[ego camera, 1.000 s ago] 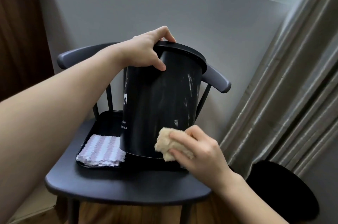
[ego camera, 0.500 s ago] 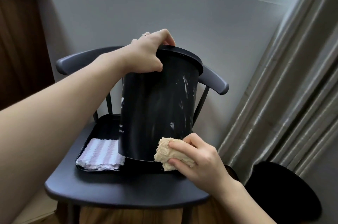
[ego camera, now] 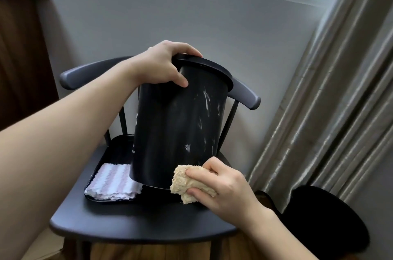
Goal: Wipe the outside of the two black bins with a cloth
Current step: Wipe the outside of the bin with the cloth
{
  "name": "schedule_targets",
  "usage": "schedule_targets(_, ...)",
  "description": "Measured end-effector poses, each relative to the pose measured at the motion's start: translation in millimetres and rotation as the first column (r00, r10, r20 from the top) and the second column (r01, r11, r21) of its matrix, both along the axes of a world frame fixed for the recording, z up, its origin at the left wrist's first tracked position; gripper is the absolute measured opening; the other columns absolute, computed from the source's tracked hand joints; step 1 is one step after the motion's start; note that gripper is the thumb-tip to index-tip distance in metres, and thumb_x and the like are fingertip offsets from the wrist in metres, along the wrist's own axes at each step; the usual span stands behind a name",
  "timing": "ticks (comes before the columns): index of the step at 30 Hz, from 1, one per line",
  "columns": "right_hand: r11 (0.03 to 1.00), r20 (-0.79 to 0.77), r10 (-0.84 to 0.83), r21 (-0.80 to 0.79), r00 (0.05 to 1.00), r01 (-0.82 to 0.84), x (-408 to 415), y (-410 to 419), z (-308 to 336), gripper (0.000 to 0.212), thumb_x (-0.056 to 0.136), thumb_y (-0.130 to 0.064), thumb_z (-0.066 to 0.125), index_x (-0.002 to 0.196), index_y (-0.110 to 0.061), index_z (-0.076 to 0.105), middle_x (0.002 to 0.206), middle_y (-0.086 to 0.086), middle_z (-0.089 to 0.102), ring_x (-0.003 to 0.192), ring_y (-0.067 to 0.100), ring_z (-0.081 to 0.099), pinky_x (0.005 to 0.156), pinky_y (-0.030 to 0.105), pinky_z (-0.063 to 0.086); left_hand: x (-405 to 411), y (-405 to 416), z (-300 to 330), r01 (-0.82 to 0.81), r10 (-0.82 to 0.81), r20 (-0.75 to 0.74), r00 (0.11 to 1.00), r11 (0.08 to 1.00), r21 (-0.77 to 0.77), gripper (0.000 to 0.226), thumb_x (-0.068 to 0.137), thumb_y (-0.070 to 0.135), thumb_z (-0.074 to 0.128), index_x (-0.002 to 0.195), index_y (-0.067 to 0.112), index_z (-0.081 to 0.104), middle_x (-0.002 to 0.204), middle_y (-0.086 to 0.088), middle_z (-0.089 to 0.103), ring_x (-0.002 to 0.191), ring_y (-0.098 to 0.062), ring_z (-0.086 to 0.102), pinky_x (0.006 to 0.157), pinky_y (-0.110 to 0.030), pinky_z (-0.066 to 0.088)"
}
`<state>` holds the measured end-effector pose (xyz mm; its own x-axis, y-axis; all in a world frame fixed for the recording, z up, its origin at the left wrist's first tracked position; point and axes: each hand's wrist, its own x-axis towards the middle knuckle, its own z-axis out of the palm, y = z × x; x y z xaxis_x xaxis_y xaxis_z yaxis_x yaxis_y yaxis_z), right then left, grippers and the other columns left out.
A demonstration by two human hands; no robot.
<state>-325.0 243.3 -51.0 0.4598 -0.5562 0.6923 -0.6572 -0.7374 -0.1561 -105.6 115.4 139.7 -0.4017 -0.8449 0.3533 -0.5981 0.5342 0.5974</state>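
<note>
On a dark chair [ego camera: 138, 225] (grey wall behind), left hand [ego camera: 157, 66] grips bin [ego camera: 176, 128], right hand [ego camera: 219, 183] clutches cloth [ego camera: 185, 181].

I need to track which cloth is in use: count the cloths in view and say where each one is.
2. The tan cloth is gripped by the right hand against the black bin; the striped cloth lies on the black tray. Others may be hidden.
</note>
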Motion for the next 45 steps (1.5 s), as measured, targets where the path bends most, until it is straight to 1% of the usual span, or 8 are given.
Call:
schedule_targets(10,0.978,0.168,-0.182,-0.074,0.969,0.196,17,-35,74,0.033,0.084,-0.029,0.079,0.115,-0.019,0.074,0.089,0.001,0.057,0.07,0.021,0.059,0.066,0.038,0.055,-5,5,-4,0.033,-0.032,0.016,0.999,0.999,-0.024,0.071,0.055,0.031,0.079,0.117,0.063,0.062,0.116,0.014,0.069,0.123,-0.032,0.056,0.108,-0.049,0.046)
schedule_targets(15,0.998,-0.071,-0.029,-0.063,0.997,0.024,10,-12,43,0.03,0.084,-0.031,0.076,0.111,-0.019,0.073,0.088,0.002,0.057,0.065,0.02,0.056,0.054,0.036,0.055,-1,5,-6,0.045,-0.045,0.002,0.999,0.999,-0.025,0.072,0.058,0.032,0.079,0.12,0.063,0.061,0.121,0.015,0.067,0.126,-0.033,0.054,0.109,-0.049,0.046)
schedule_targets(18,0.996,-0.113,-0.031,-0.084,0.993,0.021,9,-18,52,0.029,0.086,-0.03,0.076,0.113,-0.019,0.073,0.088,0.004,0.059,0.066,0.021,0.059,0.055,0.037,0.055,1,3,-6,0.045,-0.045,0.014,0.999,0.999,-0.03,0.073,0.059,0.033,0.078,0.123,0.062,0.059,0.124,0.017,0.066,0.127,-0.031,0.053,0.111,-0.048,0.044)
schedule_targets(24,0.963,0.177,-0.229,-0.104,0.957,0.249,17,-57,113,0.031,0.088,-0.031,0.074,0.117,-0.021,0.072,0.091,0.004,0.057,0.077,0.022,0.059,0.074,0.042,0.053,0,8,-5,0.05,-0.046,0.058,0.997,0.997,-0.063,0.071,0.063,0.035,0.073,0.129,0.056,0.059,0.125,0.018,0.066,0.128,-0.025,0.053,0.115,-0.045,0.039)
schedule_targets(27,0.973,0.129,-0.186,-0.113,0.974,0.201,19,-66,126,0.031,0.087,-0.034,0.073,0.116,-0.023,0.072,0.092,0.0,0.056,0.082,0.021,0.06,0.078,0.037,0.051,-2,12,-3,0.055,-0.045,0.094,0.995,0.993,-0.103,0.068,0.067,0.035,0.07,0.131,0.052,0.059,0.126,0.021,0.064,0.128,-0.017,0.053,0.118,-0.046,0.033)
schedule_targets(33,0.942,0.185,-0.303,-0.09,0.935,0.323,-1,-73,135,0.027,0.088,-0.037,0.073,0.113,-0.027,0.073,0.093,-0.001,0.058,0.086,0.019,0.059,0.082,0.038,0.049,3,9,-3,0.057,-0.054,0.069,0.996,0.997,-0.046,0.07,0.064,0.03,0.073,0.128,0.056,0.059,0.123,0.017,0.067,0.127,-0.03,0.053,0.112,-0.048,0.042)
schedule_targets(40,0.988,-0.096,-0.105,-0.122,0.99,0.093,4,-45,101,0.031,0.085,-0.032,0.076,0.113,-0.019,0.074,0.09,0.003,0.059,0.07,0.022,0.06,0.065,0.04,0.055,4,8,-4,0.059,-0.058,0.045,0.997,0.998,-0.033,0.071,0.062,0.031,0.071,0.127,0.058,0.059,0.123,0.02,0.066,0.128,-0.029,0.052,0.112,-0.046,0.043)
schedule_targets(45,0.954,0.111,-0.237,-0.162,0.965,0.253,7,-69,127,0.029,0.089,-0.034,0.072,0.116,-0.024,0.072,0.091,-0.001,0.057,0.08,0.02,0.06,0.072,0.028,0.044,2,8,-4,0.057,-0.054,0.062,0.997,0.997,-0.057,0.07,0.062,0.033,0.072,0.127,0.056,0.059,0.122,0.017,0.067,0.127,-0.029,0.053,0.113,-0.046,0.041)
